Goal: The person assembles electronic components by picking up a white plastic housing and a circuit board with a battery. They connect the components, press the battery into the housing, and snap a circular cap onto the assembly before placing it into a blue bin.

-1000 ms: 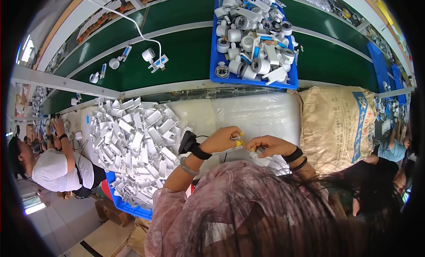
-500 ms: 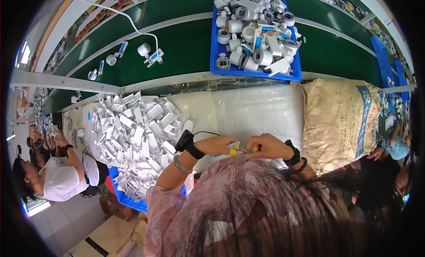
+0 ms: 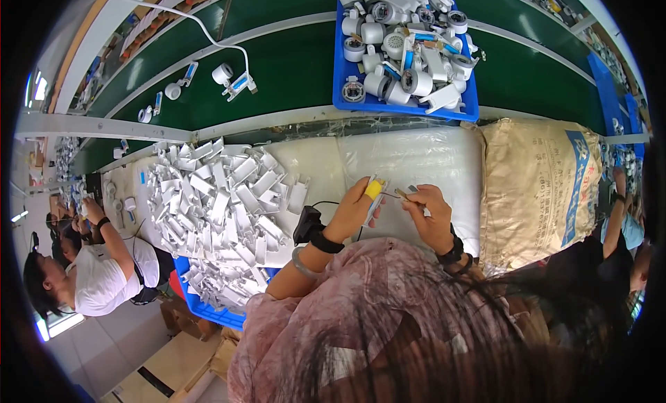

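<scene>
My left hand is closed on a slim white plastic part, held upright above the work surface. Something yellow sits at the thumb, perhaps a finger cover. A thin dark wire runs from this part toward my right hand. There the fingertips pinch a small brownish piece, too small to name. To the left of my hands lies a big heap of white plastic housings, one of them at its right edge.
A blue crate of white round-headed assemblies stands on the green conveyor. Several assemblies and a white cable lie farther left. A brown sack stands at right. A blue bin holds more housings. A co-worker is at left.
My hands have moved up and apart, away from my body. The white part has tilted upright in my left hand, and the wire between the hands now shows.
</scene>
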The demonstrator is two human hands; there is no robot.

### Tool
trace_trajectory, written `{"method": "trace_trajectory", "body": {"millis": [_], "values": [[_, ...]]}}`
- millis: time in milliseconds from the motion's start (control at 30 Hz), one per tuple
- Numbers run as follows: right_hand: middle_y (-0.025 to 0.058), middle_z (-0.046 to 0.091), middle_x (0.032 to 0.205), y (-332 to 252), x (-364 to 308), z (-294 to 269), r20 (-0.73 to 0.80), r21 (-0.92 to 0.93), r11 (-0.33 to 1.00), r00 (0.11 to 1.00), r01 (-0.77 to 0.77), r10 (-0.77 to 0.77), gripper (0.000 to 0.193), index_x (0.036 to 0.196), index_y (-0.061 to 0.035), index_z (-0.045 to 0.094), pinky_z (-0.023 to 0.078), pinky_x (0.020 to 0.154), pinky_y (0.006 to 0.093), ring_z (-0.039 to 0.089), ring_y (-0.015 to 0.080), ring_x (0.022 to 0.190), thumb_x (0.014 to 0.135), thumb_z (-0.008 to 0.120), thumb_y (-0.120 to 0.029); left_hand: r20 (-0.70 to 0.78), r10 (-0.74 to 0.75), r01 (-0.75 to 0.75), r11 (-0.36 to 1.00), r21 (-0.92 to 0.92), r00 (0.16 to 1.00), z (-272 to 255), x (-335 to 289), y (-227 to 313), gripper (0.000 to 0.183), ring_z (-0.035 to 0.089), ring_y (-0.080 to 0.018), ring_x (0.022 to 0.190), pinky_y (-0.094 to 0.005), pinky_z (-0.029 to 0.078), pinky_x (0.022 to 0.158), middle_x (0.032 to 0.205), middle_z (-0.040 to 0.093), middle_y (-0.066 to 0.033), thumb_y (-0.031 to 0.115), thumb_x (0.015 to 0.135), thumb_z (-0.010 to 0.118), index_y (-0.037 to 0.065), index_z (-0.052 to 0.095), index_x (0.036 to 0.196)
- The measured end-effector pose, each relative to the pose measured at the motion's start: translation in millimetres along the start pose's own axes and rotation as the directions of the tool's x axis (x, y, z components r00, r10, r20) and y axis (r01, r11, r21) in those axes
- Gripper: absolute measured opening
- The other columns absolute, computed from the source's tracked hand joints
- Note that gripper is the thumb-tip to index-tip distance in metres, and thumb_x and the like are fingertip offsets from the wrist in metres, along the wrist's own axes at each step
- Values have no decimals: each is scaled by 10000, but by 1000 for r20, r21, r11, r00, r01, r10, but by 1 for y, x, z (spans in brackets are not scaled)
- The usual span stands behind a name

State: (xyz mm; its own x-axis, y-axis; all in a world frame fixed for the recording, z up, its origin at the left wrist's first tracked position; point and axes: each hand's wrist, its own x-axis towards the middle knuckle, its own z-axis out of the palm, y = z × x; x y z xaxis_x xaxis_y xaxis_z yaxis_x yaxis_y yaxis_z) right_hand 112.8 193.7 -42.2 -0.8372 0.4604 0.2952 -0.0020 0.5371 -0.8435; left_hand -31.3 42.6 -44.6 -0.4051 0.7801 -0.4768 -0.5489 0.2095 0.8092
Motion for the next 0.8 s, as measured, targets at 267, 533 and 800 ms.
{"method": "trace_trajectory", "body": {"millis": [267,533,800], "values": [[66,654,809,-17,14,-9,25,-88,985,988,151,-149,215,944,-67,637,430,905,414,611,221,722,762,722,11,73,94,-102,987,121,993,20,-8,16,335,533,-80,691,-230,469,536,889,574,-39,74,928,463,27,453,1260],[42,642,864,-22,17,-7,-88,-119,970,971,213,-224,217,924,-84,660,422,901,424,592,206,794,742,749,-8,99,169,-191,934,303,981,32,-15,26,409,535,-79,759,-231,486,606,975,556,-46,20,866,453,25,447,1276],[94,615,887,-18,16,-8,-77,-73,980,978,187,-192,234,928,-67,660,453,885,434,575,307,878,731,723,41,159,235,-275,906,321,959,36,-15,27,430,535,-106,836,-247,498,634,1053,537,-74,-4,829,434,13,451,1258]]}}
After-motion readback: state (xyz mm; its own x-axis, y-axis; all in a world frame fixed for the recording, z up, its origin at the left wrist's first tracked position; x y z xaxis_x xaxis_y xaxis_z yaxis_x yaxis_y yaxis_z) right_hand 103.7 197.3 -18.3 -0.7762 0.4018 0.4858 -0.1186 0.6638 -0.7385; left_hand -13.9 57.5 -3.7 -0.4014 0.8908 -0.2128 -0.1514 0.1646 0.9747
